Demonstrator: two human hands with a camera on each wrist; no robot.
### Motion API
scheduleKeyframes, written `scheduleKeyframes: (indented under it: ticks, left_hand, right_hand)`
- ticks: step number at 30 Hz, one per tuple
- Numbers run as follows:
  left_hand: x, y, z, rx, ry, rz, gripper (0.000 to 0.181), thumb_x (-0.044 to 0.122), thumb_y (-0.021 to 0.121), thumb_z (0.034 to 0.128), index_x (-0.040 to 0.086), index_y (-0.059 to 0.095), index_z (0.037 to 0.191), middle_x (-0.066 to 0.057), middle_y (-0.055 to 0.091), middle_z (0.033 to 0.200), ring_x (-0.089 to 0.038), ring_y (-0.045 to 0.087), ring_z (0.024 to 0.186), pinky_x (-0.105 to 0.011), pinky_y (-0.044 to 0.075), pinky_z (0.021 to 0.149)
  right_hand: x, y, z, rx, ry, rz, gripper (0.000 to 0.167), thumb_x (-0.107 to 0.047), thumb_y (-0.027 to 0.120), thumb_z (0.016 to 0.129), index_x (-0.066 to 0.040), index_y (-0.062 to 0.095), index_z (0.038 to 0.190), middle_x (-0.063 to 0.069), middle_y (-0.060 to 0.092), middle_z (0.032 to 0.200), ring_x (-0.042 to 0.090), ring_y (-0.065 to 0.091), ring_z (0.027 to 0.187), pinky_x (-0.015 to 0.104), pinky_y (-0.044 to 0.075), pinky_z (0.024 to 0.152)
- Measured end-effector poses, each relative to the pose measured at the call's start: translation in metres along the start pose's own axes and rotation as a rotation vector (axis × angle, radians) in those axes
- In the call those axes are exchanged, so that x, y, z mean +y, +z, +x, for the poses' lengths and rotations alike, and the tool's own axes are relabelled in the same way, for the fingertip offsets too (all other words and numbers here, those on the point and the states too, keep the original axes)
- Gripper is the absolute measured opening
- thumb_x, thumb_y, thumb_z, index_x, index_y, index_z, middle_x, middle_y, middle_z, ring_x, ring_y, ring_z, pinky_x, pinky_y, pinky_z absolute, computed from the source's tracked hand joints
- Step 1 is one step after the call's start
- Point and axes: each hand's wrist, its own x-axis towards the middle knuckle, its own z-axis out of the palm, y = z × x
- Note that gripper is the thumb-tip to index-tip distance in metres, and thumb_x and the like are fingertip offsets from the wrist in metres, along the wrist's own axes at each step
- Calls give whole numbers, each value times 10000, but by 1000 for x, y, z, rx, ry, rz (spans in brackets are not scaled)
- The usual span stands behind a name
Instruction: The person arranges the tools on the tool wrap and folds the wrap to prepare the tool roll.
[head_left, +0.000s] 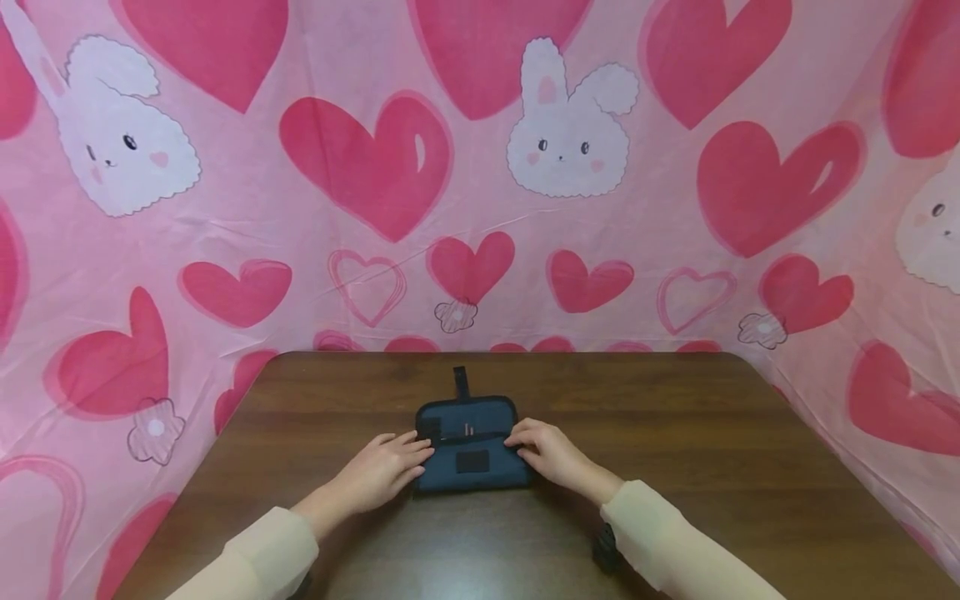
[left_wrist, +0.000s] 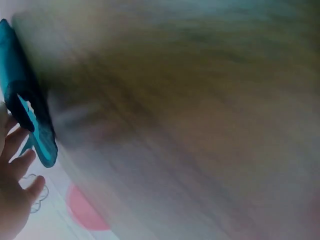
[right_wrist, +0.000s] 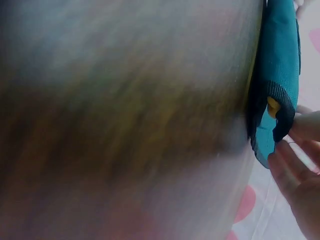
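A dark blue fabric roll-up pouch (head_left: 441,478) with black edging lies on the table, its flap laid back and a black strap (head_left: 461,382) pointing away from me. On its front is a black rectangular patch (head_left: 472,462). My left hand (head_left: 375,472) rests its fairly straight fingers on the left edge. At the right edge, my right hand (head_left: 558,457) pinches the fabric between thumb and fingers. Through the pouch's side opening in the right wrist view, something yellow (right_wrist: 273,106) shows; the rest of the contents is hidden.
The brown wooden table (head_left: 675,417) reaches back to a pink cloth backdrop (head_left: 480,217) printed with hearts and rabbits. A black object (head_left: 604,550) shows beneath the right sleeve (head_left: 660,533).
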Motion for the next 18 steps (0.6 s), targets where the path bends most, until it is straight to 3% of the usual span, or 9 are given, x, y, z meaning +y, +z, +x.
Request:
scheduleKeyframes:
  ticks: [4, 9, 12, 18]
  left_hand:
    - [2, 0, -5, -97, -37, -35, 553, 416, 562, 896, 45, 520, 1305, -94, 497, 1326, -311, 373, 1269, -564, 269, 988]
    - [2, -1, -7, -131, -20, -33, 691, 460, 633, 826, 29, 468, 1340, -110, 460, 1358, -316, 330, 1294, -566, 251, 1000]
    - [1, 0, -7, -138, -11, -10, 669, 409, 659, 824, 19, 470, 1334, -116, 469, 1350, -321, 338, 1288, -557, 269, 996]
    - [3, 0, -7, -139, -14, -21, 602, 301, 666, 847, -10, 470, 1324, -126, 484, 1333, -320, 355, 1278, -525, 283, 1003]
  right_hand:
    - [2, -6, -7, -83, 18, 37, 250, -130, 656, 862, -41, 664, 1096, 49, 601, 1091, 196, 559, 998, 371, 458, 879]
    - [3, -11, -16, -246, 99, 90, 600, -408, 673, 818, -57, 532, 1284, 72, 496, 1292, 237, 449, 1185, 455, 373, 962]
    - [3, -12, -19, -287, 104, 70, 662, -357, 723, 788, -44, 486, 1321, 82, 454, 1339, 259, 401, 1230, 476, 338, 986]
    - [0, -12, -18, -296, 89, 15, 592, -157, 730, 797, -25, 476, 1315, 106, 468, 1333, 266, 419, 1225, 448, 337, 995]
